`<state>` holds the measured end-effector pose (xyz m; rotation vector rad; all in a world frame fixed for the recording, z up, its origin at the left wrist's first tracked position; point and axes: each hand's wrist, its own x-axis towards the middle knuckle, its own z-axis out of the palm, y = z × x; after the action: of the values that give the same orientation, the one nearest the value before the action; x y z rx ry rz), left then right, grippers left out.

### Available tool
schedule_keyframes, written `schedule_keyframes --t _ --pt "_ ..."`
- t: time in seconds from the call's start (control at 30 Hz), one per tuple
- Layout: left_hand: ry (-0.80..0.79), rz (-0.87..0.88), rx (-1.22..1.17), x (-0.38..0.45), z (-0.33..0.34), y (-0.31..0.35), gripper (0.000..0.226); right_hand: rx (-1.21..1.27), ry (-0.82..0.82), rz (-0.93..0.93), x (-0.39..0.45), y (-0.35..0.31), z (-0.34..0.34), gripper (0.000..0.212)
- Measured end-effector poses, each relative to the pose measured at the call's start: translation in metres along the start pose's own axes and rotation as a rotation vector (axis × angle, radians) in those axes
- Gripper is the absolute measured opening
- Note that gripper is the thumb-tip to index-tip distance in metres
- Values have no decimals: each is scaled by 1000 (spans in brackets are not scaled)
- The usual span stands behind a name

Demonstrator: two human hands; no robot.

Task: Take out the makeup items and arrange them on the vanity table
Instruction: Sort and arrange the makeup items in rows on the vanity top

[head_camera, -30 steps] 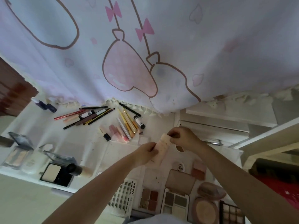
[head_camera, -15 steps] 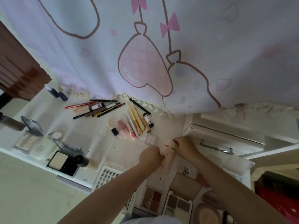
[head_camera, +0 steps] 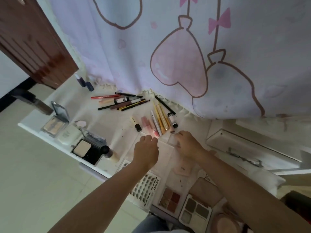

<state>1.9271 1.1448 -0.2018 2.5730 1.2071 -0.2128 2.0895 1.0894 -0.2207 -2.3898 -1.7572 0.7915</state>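
- Head view, makeup items: we see pencils [head_camera: 123,102] fanned in a loose bundle at the back of the vanity table [head_camera: 94,120], close under the hem of the curtain [head_camera: 176,47].
- A second cluster of tubes and pens [head_camera: 159,119] lies to the right of the pencils, tips pointing toward the near edge.
- Open powder compacts [head_camera: 85,149] sit along the table's left edge; eyeshadow palettes [head_camera: 196,209] lie at the near right.
- A small clear case [head_camera: 172,140] rests just below the tube cluster.
- Left hand [head_camera: 147,153]: it hovers over a clear tray [head_camera: 164,153], fingers loosely bent and holding nothing, fingertips near the pink tube ends.
- Right hand [head_camera: 189,145]: its fingertips pinch the small clear case, directly beside the lower ends of the tubes.
- The two hands are near each other, with the tray between them.
- The pencils lie well apart from both hands; the palettes lie beneath the right forearm.
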Motion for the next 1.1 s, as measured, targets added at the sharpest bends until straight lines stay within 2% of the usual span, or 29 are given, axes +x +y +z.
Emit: schedule_keyframes --t 0.1,0.23,0.3,0.43,0.5,0.57,0.67,0.8,0.93,0.97,1.1 --pt "7 -48 -15 -10 -1 -7 34 -53 -33 -36 8 1 3 55" --pt "-5 -73 -124 -25 2 -10 37 16 69 -23 3 7 0 43" --pt "-15 -88 -306 -29 -1 -8 39 165 123 2 -6 8 -6 39" --pt "-37 -193 -927 -37 -29 3 52 466 113 -73 -40 -7 -39 39" --pt "-27 -151 -1130 -42 -47 9 56 598 70 -144 -61 -18 -59 38" --pt "-9 -69 -1256 -51 -65 14 47 701 32 -225 -80 -27 -78 38" --pt "-2 23 -1344 -64 -82 23 39 757 48 -345 -99 -32 -96 41" --pt "30 39 -1528 -74 -88 32 30 797 90 -427 -113 -32 -108 31" --pt "80 -13 -1653 -74 -91 36 35 657 304 -372 -114 -33 -107 26" --pt "69 3 -1651 -72 -92 35 29 649 341 -345 -114 -35 -106 25" --pt "-26 55 -1635 -55 -101 26 19 707 314 -234 -110 -48 -111 24"
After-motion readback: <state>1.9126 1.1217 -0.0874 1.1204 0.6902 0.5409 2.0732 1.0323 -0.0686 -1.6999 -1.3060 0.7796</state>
